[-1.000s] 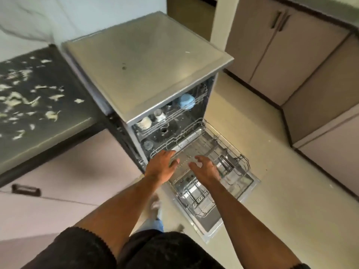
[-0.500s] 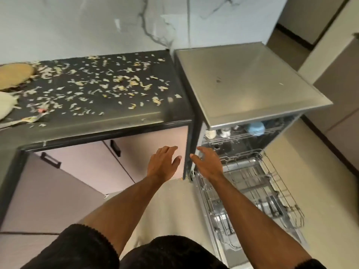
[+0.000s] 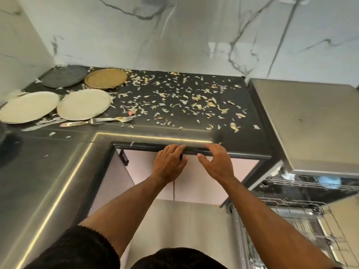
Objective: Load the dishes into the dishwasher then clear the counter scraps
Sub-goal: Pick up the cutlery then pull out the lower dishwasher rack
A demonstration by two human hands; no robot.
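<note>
Plates all sat on the counter [image 3: 194, 133] — two cream plates [image 3: 83, 104], a tan one [image 3: 105, 78], a dark one [image 3: 64, 76] — cutlery [image 3: 108, 120] beside them, scraps [image 3: 184, 100] strewn across the middle. Nothing cleared there! Left hand [image 3: 169, 164] and right hand [image 3: 215, 164] hovered empty at the counter's front edge, fingers loosely spread. Dishwasher [image 3: 310, 121] stood open at right, lower rack [image 3: 291, 226] pulled out, cut off by the frame; upper-rack contents too blurred to name.

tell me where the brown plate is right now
In the head view the brown plate lies far left on the black counter, right of the dark plate, behind a cream plate.
</note>
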